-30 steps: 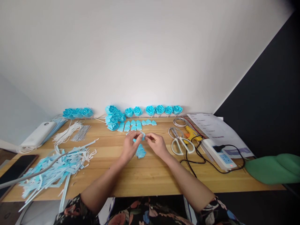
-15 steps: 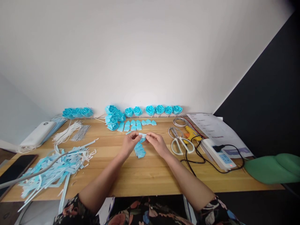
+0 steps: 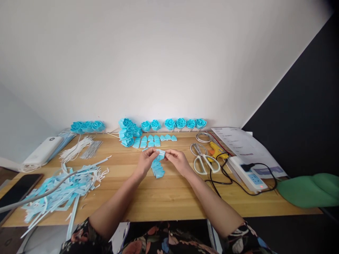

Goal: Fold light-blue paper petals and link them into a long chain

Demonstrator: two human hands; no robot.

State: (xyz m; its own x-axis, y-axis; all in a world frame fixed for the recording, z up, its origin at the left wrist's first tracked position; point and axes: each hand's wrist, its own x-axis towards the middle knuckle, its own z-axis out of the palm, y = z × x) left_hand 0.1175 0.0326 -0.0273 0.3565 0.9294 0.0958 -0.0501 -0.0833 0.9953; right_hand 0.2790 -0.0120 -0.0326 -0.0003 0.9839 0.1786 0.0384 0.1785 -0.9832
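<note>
My left hand [image 3: 145, 163] and my right hand [image 3: 178, 161] meet above the middle of the wooden table [image 3: 164, 197]. Both pinch one small light-blue strip piece [image 3: 160, 152] between thumb and fingertips. Just below the hands lies a little pile of cut blue pieces [image 3: 158, 170]. Beyond them folded blue petals [image 3: 153, 140] sit in rows, and finished blue paper roses [image 3: 169, 124] line the wall.
White-handled scissors [image 3: 202, 158], a yellow glue gun [image 3: 216, 150] and a white power strip [image 3: 247, 175] with black cable lie to the right. A heap of blue and white offcuts [image 3: 62, 188] fills the left. A white power bank [image 3: 42, 152] and a dark phone [image 3: 17, 190] sit far left.
The hands have shifted slightly, and the strip between the fingertips now lies flatter and a little further right. Nothing else on the table has moved.
</note>
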